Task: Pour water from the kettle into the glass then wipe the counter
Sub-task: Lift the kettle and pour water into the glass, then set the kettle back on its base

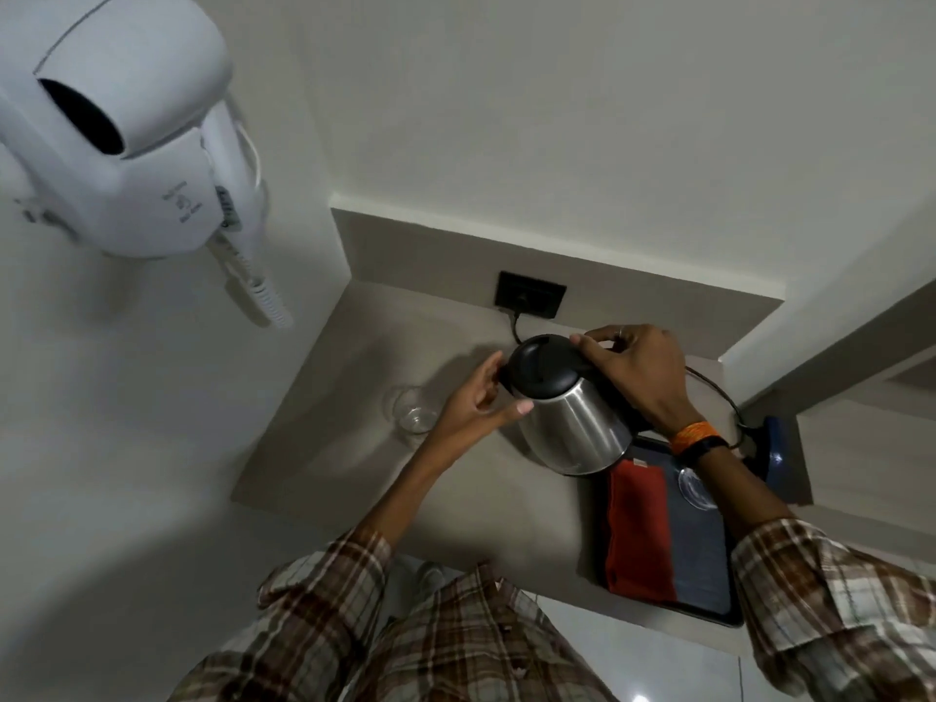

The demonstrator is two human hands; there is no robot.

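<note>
A steel kettle (575, 428) with a black lid is lifted above the grey counter (354, 448) and tilted toward the left. My right hand (635, 372) grips it from behind at the handle, fingers over the lid's edge. My left hand (481, 397) steadies the spout side, thumb on the steel body. An empty clear glass (413, 410) stands upright on the counter just left of my left hand. A folded red cloth (640, 529) lies on a dark tray (704, 564) below the kettle. No water stream is visible.
A second glass (696, 488) lies on the tray, partly behind my right forearm. A black cord (714, 392) runs to the wall socket (529, 294) and the blue kettle base (777, 448). A white wall-mounted hair dryer (121, 139) hangs at upper left.
</note>
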